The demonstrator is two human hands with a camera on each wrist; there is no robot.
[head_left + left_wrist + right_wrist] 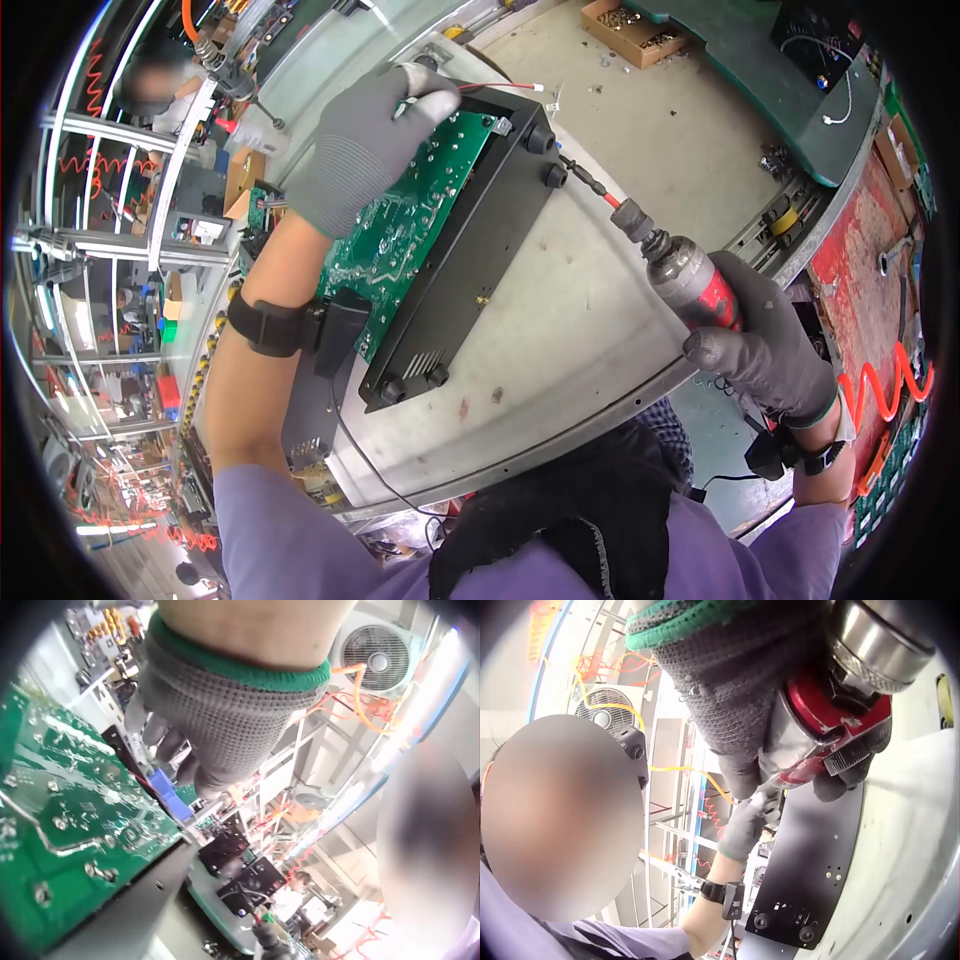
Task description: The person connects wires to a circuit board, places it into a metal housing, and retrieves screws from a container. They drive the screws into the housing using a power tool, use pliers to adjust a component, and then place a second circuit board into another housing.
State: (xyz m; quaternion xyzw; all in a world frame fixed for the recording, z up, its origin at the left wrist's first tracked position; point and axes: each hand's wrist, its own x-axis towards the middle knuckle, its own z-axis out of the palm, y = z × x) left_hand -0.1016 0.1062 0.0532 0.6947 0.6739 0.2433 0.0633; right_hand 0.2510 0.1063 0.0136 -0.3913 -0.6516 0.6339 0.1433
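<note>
A black metal chassis (470,255) lies tilted on its side, a green circuit board (400,240) in its open face. My gloved left hand (365,140) is at the chassis's far end, fingers curled at its edge beside a thin red wire (500,86); the exact contact is partly hidden. In the left wrist view, that hand (217,720) is beyond the board (67,817). My gloved right hand (765,340) grips a red and silver power screwdriver (690,280), its bit reaching the chassis between two round black feet. The right wrist view shows the hand (727,697) around the tool (810,727).
The chassis rests on a worn pale metal surface (560,320). Another screwdriver (228,75) hangs at the upper left from an orange hose. A cardboard box of small parts (630,35) is at the far side, and a red coiled hose (885,390) at the right.
</note>
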